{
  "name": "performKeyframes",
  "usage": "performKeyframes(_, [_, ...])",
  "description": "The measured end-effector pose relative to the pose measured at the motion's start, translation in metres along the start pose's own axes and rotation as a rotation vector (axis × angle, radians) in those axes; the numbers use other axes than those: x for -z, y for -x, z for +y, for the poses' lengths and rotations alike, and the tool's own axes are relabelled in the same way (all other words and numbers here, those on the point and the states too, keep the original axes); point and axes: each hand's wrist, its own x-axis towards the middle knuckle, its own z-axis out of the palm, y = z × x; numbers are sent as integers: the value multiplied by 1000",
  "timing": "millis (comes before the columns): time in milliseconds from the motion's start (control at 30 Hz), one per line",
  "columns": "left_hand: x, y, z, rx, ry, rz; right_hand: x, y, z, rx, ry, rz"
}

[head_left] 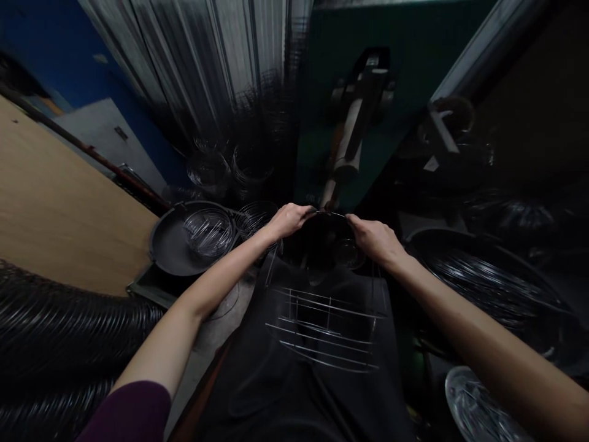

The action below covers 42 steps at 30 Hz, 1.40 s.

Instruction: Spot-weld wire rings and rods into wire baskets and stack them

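Note:
Between my two hands a thin metal wire (338, 215) runs nearly level, just below the tip of the green machine's electrode arm (329, 193). My left hand (291, 220) is closed on its left end, and my right hand (375, 236) pinches the right end. Whether the wire touches the electrode tip I cannot tell. On the dark apron over my lap lies a wire rack (329, 331) of several bent rods; how it joins the wire in my hands is too dark to make out.
A black basin (168, 239) on the left holds a bundle of wire pieces (209, 232). More wire rings (209, 169) stand behind it. At right, a large dark basin (437, 233) holds wire rods, and a pale bowl (455, 393) holds small metal pieces. Stacked black wire rings (69, 325) fill the lower left.

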Motion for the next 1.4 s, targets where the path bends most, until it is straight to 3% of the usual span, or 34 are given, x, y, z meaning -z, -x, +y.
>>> performKeyframes(467, [-4, -9, -10, -32, -6, 8, 5, -4, 2, -44, -18, -4])
performKeyframes(733, [3, -11, -4, -4, -60, -38, 4, -7, 4, -66, -65, -8])
performKeyframes(1200, [3, -4, -8, 54, -97, 18, 9, -10, -1, -39, -128, 23])
performKeyframes(1400, [6, -7, -2, 112, -90, -44, 7, -15, 8, -23, -253, 17])
